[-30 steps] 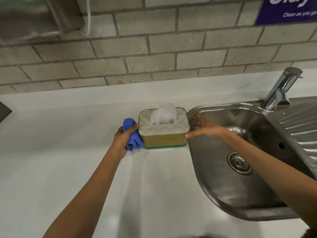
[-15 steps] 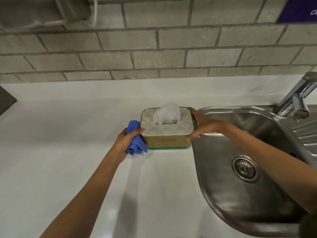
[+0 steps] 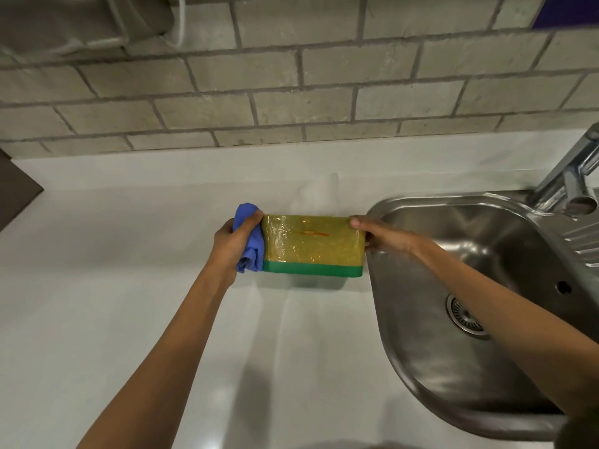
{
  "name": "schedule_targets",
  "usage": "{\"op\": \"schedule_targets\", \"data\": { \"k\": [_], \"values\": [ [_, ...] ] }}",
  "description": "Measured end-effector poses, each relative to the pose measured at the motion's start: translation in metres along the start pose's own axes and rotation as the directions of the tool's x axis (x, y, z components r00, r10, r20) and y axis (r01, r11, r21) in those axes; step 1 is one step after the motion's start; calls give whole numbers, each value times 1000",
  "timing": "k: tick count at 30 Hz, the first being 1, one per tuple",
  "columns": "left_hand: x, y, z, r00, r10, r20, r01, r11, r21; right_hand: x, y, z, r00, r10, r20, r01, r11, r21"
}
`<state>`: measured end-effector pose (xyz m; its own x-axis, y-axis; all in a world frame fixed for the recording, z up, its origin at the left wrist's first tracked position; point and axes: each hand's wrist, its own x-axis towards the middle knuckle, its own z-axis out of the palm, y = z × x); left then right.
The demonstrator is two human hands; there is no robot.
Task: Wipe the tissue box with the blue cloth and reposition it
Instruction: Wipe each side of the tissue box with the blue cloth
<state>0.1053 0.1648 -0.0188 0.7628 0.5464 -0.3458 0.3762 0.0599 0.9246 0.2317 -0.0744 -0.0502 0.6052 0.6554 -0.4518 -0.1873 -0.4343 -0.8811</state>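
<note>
The tissue box is tipped back so its yellow-gold side with a green bottom band faces me; its quilted top is hidden. A white tissue pokes out behind it, blurred. My left hand presses a crumpled blue cloth against the box's left end. My right hand grips the box's right end, thumb on the top edge. The box is held between both hands just over the white counter.
A steel sink with a drain lies right beside the box, its tap at the far right. A grey tiled wall runs behind the counter. A dark object sits at the left edge.
The box has been tilted backward, so its side now faces me instead of its top. Both hands stayed at the box's ends. The camera moved closer and leftward.
</note>
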Motion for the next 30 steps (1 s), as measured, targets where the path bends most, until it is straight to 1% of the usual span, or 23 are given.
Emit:
{"op": "schedule_targets", "data": {
  "k": [2, 5, 10, 12, 14, 15, 17, 18, 20, 23, 25, 27, 28, 30],
  "values": [
    [-1, -1, 4, 999, 34, -39, -34, 999, -3, -1, 2, 2, 1000, 8, 17, -8, 1000, 25],
    [-2, -4, 12, 987, 110, -118, -110, 994, 5, 2, 4, 0, 1000, 9, 11, -9, 1000, 16],
    [-8, -2, 19, 953, 223, -202, -202, 972, 122, 4, -1, 4, 1000, -10, -6, 10, 995, 96],
    [-14, -1, 19, 902, 344, -261, -306, 935, 177, 7, 1, 4, 999, -7, -34, 11, 993, 115],
    [-24, 0, 22, 808, 514, -288, -451, 854, 261, 8, 2, 4, 999, -5, -49, 11, 991, 130],
    [-30, 0, 26, 763, 592, -260, -516, 800, 306, 8, 2, 4, 999, -2, -53, 9, 991, 133],
    [-40, -5, 36, 703, 696, -143, -592, 685, 423, 7, 2, 4, 998, 3, -59, 5, 990, 140],
    [-43, -10, 41, 688, 720, -91, -595, 631, 497, 8, 2, 4, 998, 3, -63, 6, 990, 142],
    [-47, -20, 50, 675, 736, -61, -557, 562, 612, 7, 3, 5, 997, -4, -73, 14, 991, 137],
    [-47, -20, 61, 669, 734, -119, -505, 566, 651, 8, 5, 5, 997, -7, -82, 17, 992, 125],
    [-49, -17, 74, 667, 738, -104, -510, 554, 658, 8, 6, 6, 995, 17, -102, -4, 992, 125],
    [-58, -18, 86, 637, 771, -10, -580, 488, 653, 8, 7, 5, 992, 14, -124, 2, 991, 130],
    [-62, -23, 88, 614, 787, 60, -621, 435, 652, 8, 8, 4, 992, 8, -127, 8, 992, 127],
    [-67, -36, 80, 556, 808, 196, -670, 296, 681, 7, 9, 2, 992, -2, -130, 18, 993, 119]
  ]
}}
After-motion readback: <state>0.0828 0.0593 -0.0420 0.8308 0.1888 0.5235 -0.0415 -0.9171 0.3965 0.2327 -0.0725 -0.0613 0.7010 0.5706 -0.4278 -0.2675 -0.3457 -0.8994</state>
